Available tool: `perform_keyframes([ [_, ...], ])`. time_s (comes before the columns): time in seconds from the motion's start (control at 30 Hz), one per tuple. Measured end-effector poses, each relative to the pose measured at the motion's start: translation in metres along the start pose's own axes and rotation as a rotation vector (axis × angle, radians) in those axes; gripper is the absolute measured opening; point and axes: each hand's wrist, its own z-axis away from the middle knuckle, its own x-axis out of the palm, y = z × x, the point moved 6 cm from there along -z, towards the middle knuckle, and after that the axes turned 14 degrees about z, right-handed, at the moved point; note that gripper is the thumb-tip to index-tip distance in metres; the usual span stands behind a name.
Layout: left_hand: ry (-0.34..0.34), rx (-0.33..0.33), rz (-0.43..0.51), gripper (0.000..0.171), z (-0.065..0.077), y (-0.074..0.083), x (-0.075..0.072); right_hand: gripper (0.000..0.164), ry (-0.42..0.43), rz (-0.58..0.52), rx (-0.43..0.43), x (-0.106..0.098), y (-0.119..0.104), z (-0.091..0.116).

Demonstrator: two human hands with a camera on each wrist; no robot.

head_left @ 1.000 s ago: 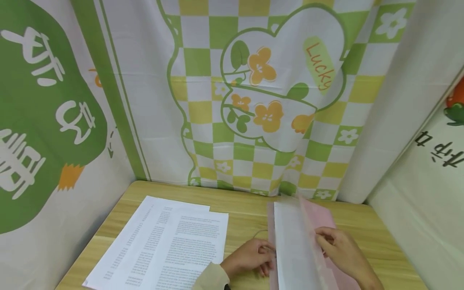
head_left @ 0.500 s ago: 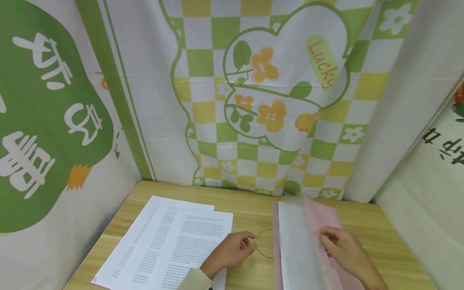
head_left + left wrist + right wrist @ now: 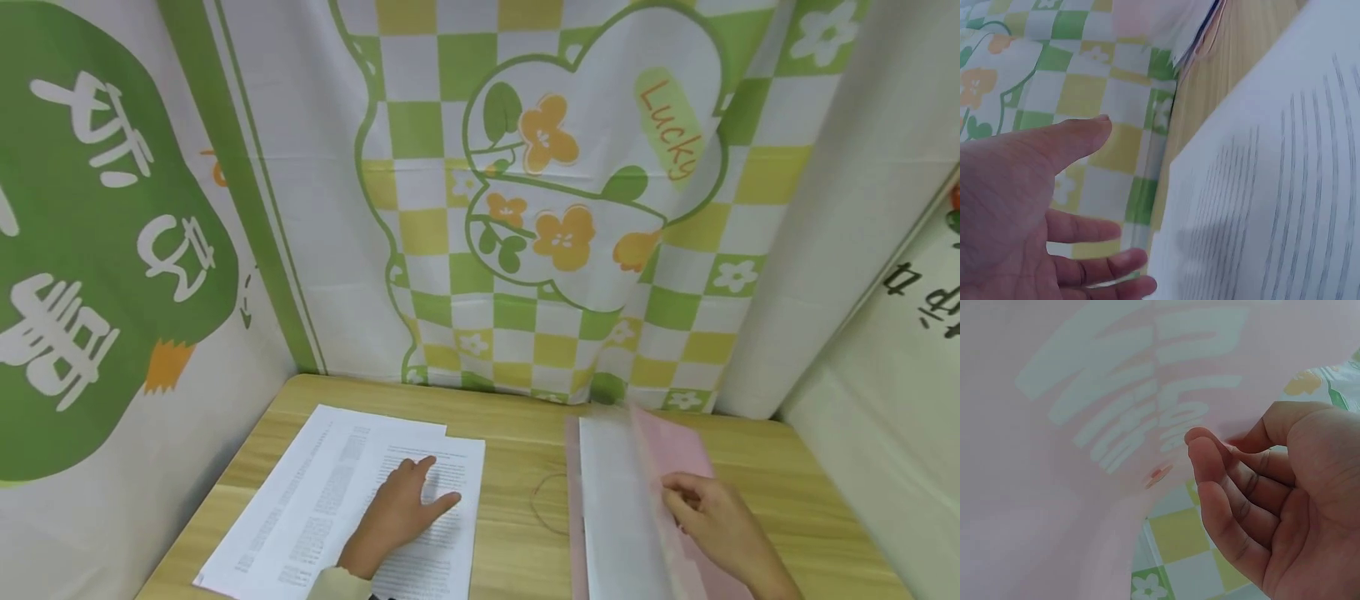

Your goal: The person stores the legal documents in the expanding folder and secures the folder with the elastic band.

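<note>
In the head view my right hand (image 3: 716, 521) pinches the raised edge of a pink folder's cover (image 3: 678, 442), holding it up and partly open. White sheets (image 3: 611, 492) lie inside the folder. A thin elastic cord (image 3: 534, 502) loops out from its left edge onto the table. In the right wrist view the cover (image 3: 1072, 506) shows large pale lettering and a small round fastener (image 3: 1159, 476). Over the printed papers (image 3: 300, 492) on the left, my left hand (image 3: 397, 512) is spread with nothing in it. The left wrist view shows its fingers (image 3: 1082, 142) apart, beside the text sheet (image 3: 1272, 187).
The wooden table (image 3: 517, 442) bears both the papers and the folder. Behind it hangs a green-and-yellow checked cloth (image 3: 480, 283). Printed cloth walls (image 3: 187, 433) stand close on the left and right. The papers overlap in a fanned stack.
My left hand has moved left, from the folder's edge past the cord to above the printed papers, and its fingers have spread. The right hand keeps holding the cover.
</note>
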Motion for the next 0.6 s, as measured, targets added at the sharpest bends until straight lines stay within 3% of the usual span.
perform_keyframes([
  [0.1, 0.051, -0.077, -0.077, 0.086, 0.007, -0.011, -0.016, 0.012, 0.011, 0.009, -0.007, 0.001, 0.0, 0.0],
  [0.27, 0.122, -0.134, -0.211, 0.106, 0.022, -0.023, -0.042, 0.012, -0.016, 0.003, 0.029, 0.0, 0.002, 0.001],
  [0.4, 0.156, -0.195, -0.247, 0.12, 0.033, -0.036, -0.055, 0.013, -0.037, -0.002, 0.059, 0.0, 0.003, 0.001],
  [0.6, 0.167, -0.242, -0.266, 0.126, 0.043, -0.052, -0.065, 0.013, -0.05, -0.002, 0.074, 0.0, 0.005, 0.002],
])
